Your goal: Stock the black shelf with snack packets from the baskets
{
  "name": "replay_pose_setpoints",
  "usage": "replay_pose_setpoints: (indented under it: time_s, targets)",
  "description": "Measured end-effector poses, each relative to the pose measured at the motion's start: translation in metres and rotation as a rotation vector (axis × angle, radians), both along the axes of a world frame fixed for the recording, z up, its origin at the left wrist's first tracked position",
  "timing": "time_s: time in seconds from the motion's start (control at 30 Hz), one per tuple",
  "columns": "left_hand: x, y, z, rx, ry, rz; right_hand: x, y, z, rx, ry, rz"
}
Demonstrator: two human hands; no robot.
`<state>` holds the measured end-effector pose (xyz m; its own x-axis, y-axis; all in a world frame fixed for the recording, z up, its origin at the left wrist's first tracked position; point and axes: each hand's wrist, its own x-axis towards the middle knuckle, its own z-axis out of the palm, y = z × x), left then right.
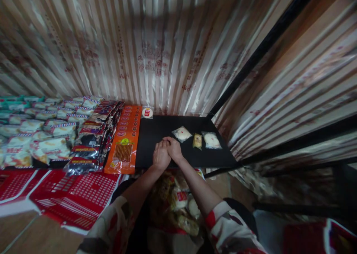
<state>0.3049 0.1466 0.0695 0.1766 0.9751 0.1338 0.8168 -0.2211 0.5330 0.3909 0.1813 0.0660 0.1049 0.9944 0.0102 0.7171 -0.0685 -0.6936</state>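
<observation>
My left hand (161, 154) and my right hand (173, 148) are pressed together on the black shelf (156, 129), fingers curled against each other. What they hold, if anything, is hidden. Just right of my hands lie a clear packet with a white bun (182, 134), a small yellow packet (197, 141) and another clear packet (212, 140). A round packaged item (147, 112) lies at the shelf's back left corner.
An orange snack pack (124, 142) lies left of my hands, then stacked dark packets (95, 135) and rows of white snack bags (36, 131). Red printed sheets (72, 194) lie below. A bag of packaged food (178, 205) sits between my arms. Striped sheeting (156, 45) forms the back wall.
</observation>
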Motion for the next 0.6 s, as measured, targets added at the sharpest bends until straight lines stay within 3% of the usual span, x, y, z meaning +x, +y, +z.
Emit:
replay_pose_setpoints:
  time_s: [0.13,0.4,0.6]
  targets:
    - [0.01,-0.035,-0.007,0.006,-0.058,-0.005,0.013,-0.04,0.001,0.041,-0.016,0.038]
    - [0.025,-0.093,-0.037,0.081,-0.131,-0.172,0.049,-0.114,-0.011,0.098,-0.034,0.057]
    - [0.044,-0.115,-0.054,-0.093,-0.033,-0.275,0.08,-0.138,-0.038,0.008,-0.128,-0.02]
